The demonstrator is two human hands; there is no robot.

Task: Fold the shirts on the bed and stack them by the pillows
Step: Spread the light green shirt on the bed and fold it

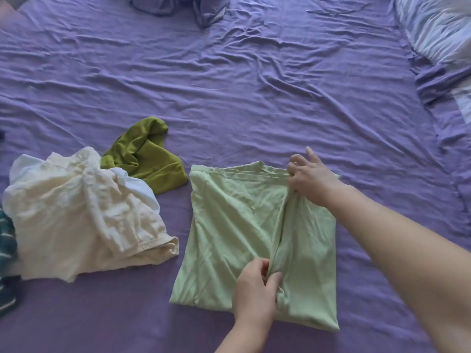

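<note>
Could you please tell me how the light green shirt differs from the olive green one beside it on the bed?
The light green shirt is pale and spread mostly flat, partly folded; the olive green shirt is darker and lies crumpled. The left hand and right hand both pinch a fold of the light green shirt, while nothing touches the olive one. The light green shirt shows more cloth than the olive one. Both lie on the purple sheet.

A bed (254,85) in a creased purple sheet carries a half-folded pale green shirt (229,238). Left of it lies a crumpled cream shirt (76,220), touching an olive shirt (145,154) beyond it. A striped pillow (438,29) lies at the far right, well apart.
</note>
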